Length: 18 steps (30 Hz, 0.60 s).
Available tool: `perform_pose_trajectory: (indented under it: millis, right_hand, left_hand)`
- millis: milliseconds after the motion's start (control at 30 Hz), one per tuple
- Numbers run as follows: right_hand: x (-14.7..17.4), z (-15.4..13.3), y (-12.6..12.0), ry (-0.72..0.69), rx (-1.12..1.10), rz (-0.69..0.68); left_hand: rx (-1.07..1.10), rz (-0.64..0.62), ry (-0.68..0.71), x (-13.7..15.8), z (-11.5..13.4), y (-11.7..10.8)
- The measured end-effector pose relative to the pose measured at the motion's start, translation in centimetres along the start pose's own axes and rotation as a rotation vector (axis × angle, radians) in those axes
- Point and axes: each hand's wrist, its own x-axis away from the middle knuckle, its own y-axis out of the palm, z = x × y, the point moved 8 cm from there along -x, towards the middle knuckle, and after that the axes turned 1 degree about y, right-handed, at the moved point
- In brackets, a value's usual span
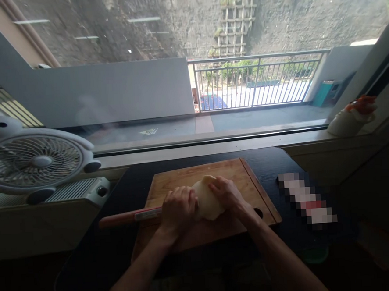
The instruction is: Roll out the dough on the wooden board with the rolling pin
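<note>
A pale, matte, doughy piece (pixel 207 202) lies at the middle of the wooden cutting board (pixel 173 184), well in from the surface's far and right edges; it is a soft, uneven round with a wavy rim, its visible long axis running from the far edge toward the near one, a small raised lip pointing to the far edge; the right hand (pixel 228 194) grasps its right side; the left hand (pixel 180 208) curls its fingers against its left side, though I cannot tell what the palm closes on; a slim, reddish wooden handle (pixel 118 219) with a pale band emerges beside that hand, its long axis crosswise, its rounded end pointing out past the surface's left edge; the board, grained and grooved along its right edge, sits on a dark table (pixel 135 177).
</note>
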Motion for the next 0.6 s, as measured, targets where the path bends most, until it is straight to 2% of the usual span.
perform_pose_trajectory:
  millis: [67,100,200,233,300,333,400,533,600]
  right_hand:
    - [0.4,0.0,0.1,-0.084,0.025,-0.052]
    - [0.7,0.1,-0.1,-0.091,0.054,-0.028]
    - [1.6,0.2,-0.9,-0.051,0.117,0.142]
    - [1.7,0.2,-0.9,-0.044,0.118,0.184]
    - [1.7,0.1,-0.8,-0.047,0.108,0.219]
    - [1.6,0.2,-0.7,-0.047,0.104,0.218]
    - [1.4,0.5,-0.4,-0.051,0.097,0.202]
    - [1.2,0.8,-0.2,-0.065,0.083,0.201]
    - [1.2,0.8,-0.2,-0.068,0.084,0.201]
  left_hand:
    - [0.009,-0.026,0.076,0.3,0.5,0.0]
    - [0.014,-0.025,0.084,-0.3,0.5,0.1]
    - [0.040,-0.020,-0.005,-4.5,-0.6,0.9]
    - [0.049,-0.059,-0.043,-6.2,-1.0,1.7]
    - [0.060,-0.092,-0.060,-8.7,-1.4,2.6]
    - [0.064,-0.112,-0.054,-9.0,-1.5,3.0]
    - [0.063,-0.140,-0.014,-7.3,-1.6,3.4]
    - [0.015,-0.142,0.100,0.4,-2.0,2.8]
    - [-0.003,-0.135,0.113,1.6,-2.3,2.6]
